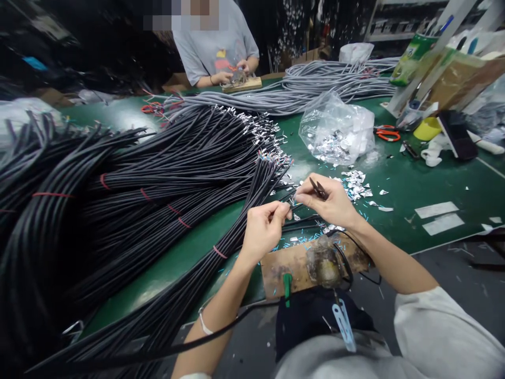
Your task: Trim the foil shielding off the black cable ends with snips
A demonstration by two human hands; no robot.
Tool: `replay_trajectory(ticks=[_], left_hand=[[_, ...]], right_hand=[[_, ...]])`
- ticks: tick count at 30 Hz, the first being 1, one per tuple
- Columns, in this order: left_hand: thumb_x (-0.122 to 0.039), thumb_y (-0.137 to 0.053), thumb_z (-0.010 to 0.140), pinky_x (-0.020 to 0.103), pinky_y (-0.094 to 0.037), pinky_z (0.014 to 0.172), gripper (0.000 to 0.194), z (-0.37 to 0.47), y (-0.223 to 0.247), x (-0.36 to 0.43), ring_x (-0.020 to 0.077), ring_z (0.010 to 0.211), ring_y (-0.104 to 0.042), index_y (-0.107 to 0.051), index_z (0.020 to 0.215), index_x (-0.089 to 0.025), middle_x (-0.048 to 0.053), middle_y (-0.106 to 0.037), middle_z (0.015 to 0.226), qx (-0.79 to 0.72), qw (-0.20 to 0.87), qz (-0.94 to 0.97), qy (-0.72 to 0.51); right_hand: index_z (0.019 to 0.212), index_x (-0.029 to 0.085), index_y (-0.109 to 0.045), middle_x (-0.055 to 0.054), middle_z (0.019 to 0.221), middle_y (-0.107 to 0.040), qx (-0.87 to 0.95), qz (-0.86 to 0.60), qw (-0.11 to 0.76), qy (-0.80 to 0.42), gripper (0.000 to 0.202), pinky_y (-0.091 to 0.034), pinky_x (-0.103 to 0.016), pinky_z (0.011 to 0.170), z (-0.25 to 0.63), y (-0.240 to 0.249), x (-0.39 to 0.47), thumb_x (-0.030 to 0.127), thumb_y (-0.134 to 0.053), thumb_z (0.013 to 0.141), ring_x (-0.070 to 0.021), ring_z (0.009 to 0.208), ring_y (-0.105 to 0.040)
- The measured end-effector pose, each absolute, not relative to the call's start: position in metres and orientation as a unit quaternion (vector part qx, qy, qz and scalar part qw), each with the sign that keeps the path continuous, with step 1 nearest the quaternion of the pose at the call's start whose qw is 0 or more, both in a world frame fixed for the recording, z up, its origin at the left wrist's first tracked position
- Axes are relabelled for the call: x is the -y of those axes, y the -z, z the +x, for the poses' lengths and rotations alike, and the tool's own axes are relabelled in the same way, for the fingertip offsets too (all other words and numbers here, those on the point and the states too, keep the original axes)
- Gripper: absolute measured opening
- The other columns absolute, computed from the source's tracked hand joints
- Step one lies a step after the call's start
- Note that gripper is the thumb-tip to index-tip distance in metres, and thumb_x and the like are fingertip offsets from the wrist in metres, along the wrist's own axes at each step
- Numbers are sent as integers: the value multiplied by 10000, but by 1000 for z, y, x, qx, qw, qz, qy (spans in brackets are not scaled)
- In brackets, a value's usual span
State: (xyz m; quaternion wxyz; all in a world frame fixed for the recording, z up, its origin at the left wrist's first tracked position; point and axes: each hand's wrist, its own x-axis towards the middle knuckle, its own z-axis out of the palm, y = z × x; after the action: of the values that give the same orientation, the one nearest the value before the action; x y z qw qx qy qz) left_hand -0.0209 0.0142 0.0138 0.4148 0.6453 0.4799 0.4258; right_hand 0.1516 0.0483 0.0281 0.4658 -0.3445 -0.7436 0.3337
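Observation:
My left hand (263, 231) is closed in a pinch on the end of a black cable (292, 206), with thin wires just visible at its tip. Close by on the right, my right hand (327, 202) bends its fingers around a small dark snips-like tool (317, 188), its two points sticking up past the thumb. That hand's fingertips meet the cable end, and the exact contact is hidden. Below both hands, a wooden board (276, 271) carries a stained metal device (325, 263) with a black cord. Blue wire scraps and foil bits lie around the board.
Bundles of black cables (177, 179) fill the left side of the green table (398, 189). Behind them lie grey cables (335, 79). A plastic bag (337, 129) of foil scraps, orange-handled scissors (387, 133) and a phone (457, 134) sit right. Another person (215, 47) works opposite.

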Motion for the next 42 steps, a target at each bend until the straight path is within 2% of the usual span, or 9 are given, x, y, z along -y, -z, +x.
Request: replay_trajectory(ticks=[4, 7, 9, 11, 14, 18, 25, 37, 42], left_hand=[[-310, -562, 848, 188, -339, 480, 258, -20, -12, -14, 74, 506, -457, -650, 680, -136, -4, -551, 566, -477, 362, 644, -477], [-280, -614, 812, 190, -417, 541, 164, -22, -12, -16, 96, 589, -544, -682, 755, -142, 26, -644, 689, -449, 357, 620, -534], [-274, -630, 802, 190, -428, 541, 149, -23, -12, -17, 95, 586, -547, -685, 760, -142, 26, -642, 683, -439, 361, 605, -557], [-281, -629, 808, 190, -430, 533, 158, -25, -13, -17, 93, 578, -542, -684, 756, -142, 27, -637, 676, -437, 361, 590, -575], [-299, -622, 818, 192, -424, 515, 179, -28, -13, -17, 91, 567, -534, -686, 759, -142, 32, -639, 679, -436, 361, 581, -584], [-283, -619, 824, 188, -422, 512, 170, -28, -14, -17, 85, 563, -535, -691, 753, -146, 24, -627, 669, -432, 351, 594, -581], [-251, -627, 814, 183, -407, 506, 120, -26, -15, -14, 83, 564, -525, -688, 773, -156, 6, -602, 649, -448, 277, 622, -580], [-194, -635, 797, 195, -417, 544, 52, -26, -14, -11, 93, 605, -541, -683, 781, -180, -5, -616, 676, -463, 213, 643, -572], [-220, -627, 804, 214, -426, 551, 77, -25, -14, -11, 106, 613, -553, -679, 775, -172, 6, -626, 685, -474, 202, 643, -567]], right_hand=[[741, 148, -635, 28, 643, -513, 676, -380, 460, -432, 257, -315, -237, 508, 149, -27, -48, 399, -689, 754, -72, 538, -402], [745, 148, -618, 44, 589, -469, 637, -384, 432, -510, 310, -314, -238, 510, 145, -25, -47, 455, -633, 790, -71, 523, -381], [822, 153, -632, 36, 607, -474, 646, -380, 420, -512, 337, -329, -240, 522, 142, -25, -45, 479, -549, 847, -78, 539, -394], [948, 167, -638, 5, 693, -540, 670, -374, 428, -477, 351, -376, -250, 575, 140, -24, -43, 477, -484, 888, -94, 608, -456], [1039, 193, -643, -40, 862, -638, 696, -372, 442, -425, 317, -430, -276, 669, 139, -24, -40, 432, -494, 895, -121, 731, -541], [985, 183, -688, -57, 930, -695, 699, -371, 435, -429, 269, -452, -273, 671, 140, -26, -37, 374, -532, 877, -126, 750, -585], [929, 157, -720, -62, 878, -709, 704, -374, 436, -419, 257, -456, -266, 662, 140, -30, -35, 326, -533, 876, -124, 739, -598], [905, 150, -728, -49, 803, -697, 716, -383, 437, -388, 261, -435, -259, 624, 140, -30, -33, 324, -536, 877, -110, 667, -561], [909, 174, -730, -48, 852, -714, 709, -387, 437, -395, 255, -454, -267, 637, 140, -30, -33, 338, -537, 877, -124, 719, -598]])
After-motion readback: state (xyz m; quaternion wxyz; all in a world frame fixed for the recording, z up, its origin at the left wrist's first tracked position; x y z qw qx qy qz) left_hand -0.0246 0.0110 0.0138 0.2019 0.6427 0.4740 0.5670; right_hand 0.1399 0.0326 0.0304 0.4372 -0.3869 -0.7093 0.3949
